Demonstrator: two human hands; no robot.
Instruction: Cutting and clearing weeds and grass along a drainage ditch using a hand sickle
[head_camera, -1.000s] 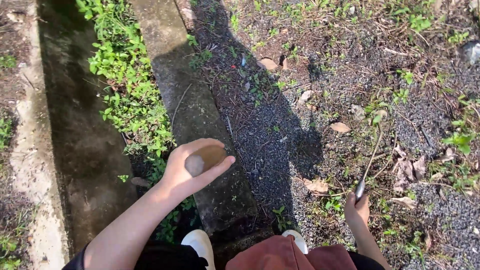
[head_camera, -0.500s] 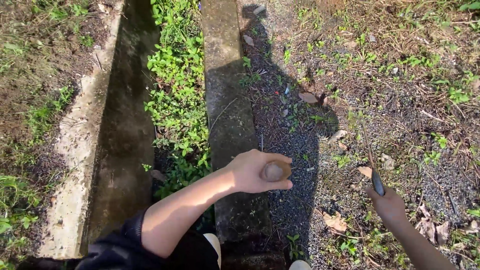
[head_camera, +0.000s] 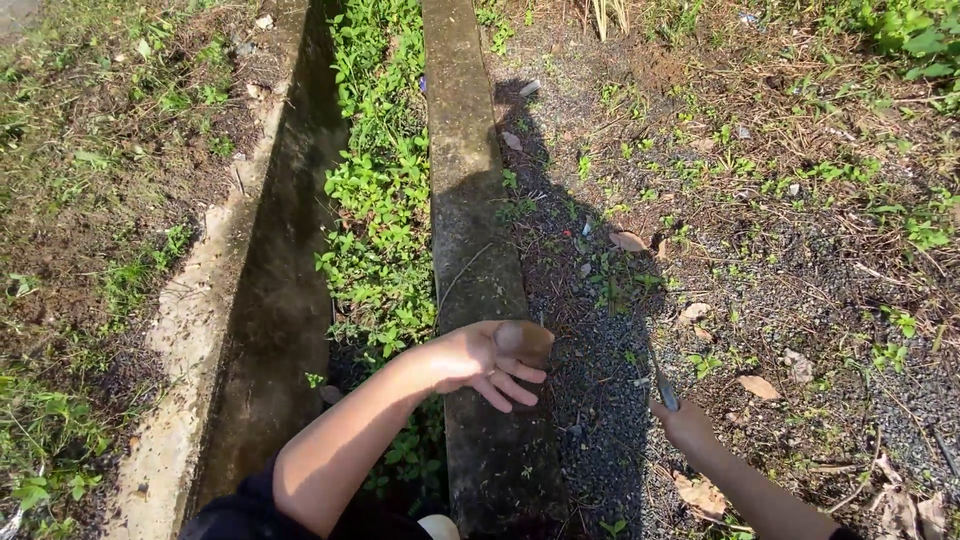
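Left hand (head_camera: 485, 358) over concrete curb (head_camera: 470, 200), fingers loosely curled around brown rounded object (head_camera: 527, 340), possibly stone; object sits above curb's right edge. Right hand (head_camera: 683, 423) clenched on thin dark tool (head_camera: 662, 384), blade detail unclear. Weeds (head_camera: 385, 210) fill gap between curb and concrete drain channel (head_camera: 285, 300). Gravel ground (head_camera: 800, 280) right of curb, dry leaves (head_camera: 760, 386) scattered. Person's shadow across curb and gravel.

The brown stone (head_camera: 525, 340) is mostly covered by the left hand (head_camera: 478, 358) above the concrete curb (head_camera: 470, 200). Right of the curb, the right hand (head_camera: 683, 424) hides the tool's (head_camera: 664, 388) handle; its thin shaft blurs into shadow. Both arms are cut off at the bottom edge.
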